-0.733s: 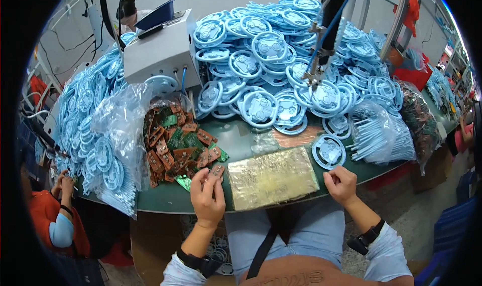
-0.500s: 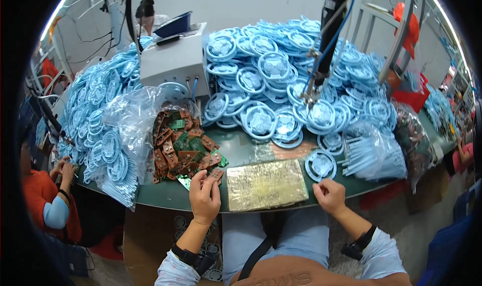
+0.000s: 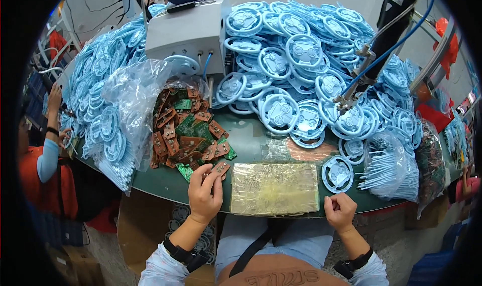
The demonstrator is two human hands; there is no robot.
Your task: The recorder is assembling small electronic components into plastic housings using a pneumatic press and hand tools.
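My left hand (image 3: 205, 194) is closed, its fingertips pinching at the edge of a small brown circuit board (image 3: 221, 169) beside a heap of brown and green circuit boards (image 3: 186, 135). To its right lies a flat rectangular block wrapped in yellowish clear film (image 3: 275, 188), near the table's front edge. My right hand (image 3: 341, 211) is closed just right of the block, with fingers curled; whatever they hold, if anything, is hidden. Just beyond it, a light-blue plastic ring-shaped part, like a toy steering wheel (image 3: 337, 174), lies flat on the green table (image 3: 246, 135).
A large heap of light-blue wheel parts (image 3: 278, 110) covers the back. A grey box-shaped machine (image 3: 186, 35) stands in it. A black power screwdriver (image 3: 384, 45) hangs at right. Bagged blue sticks (image 3: 389, 168) lie right. At left sits a co-worker in red (image 3: 42, 180).
The whole view has shifted, so the heaps sit higher and the screwdriver further right. Both my hands keep nearly the same pose. The co-worker at left has raised one hand.
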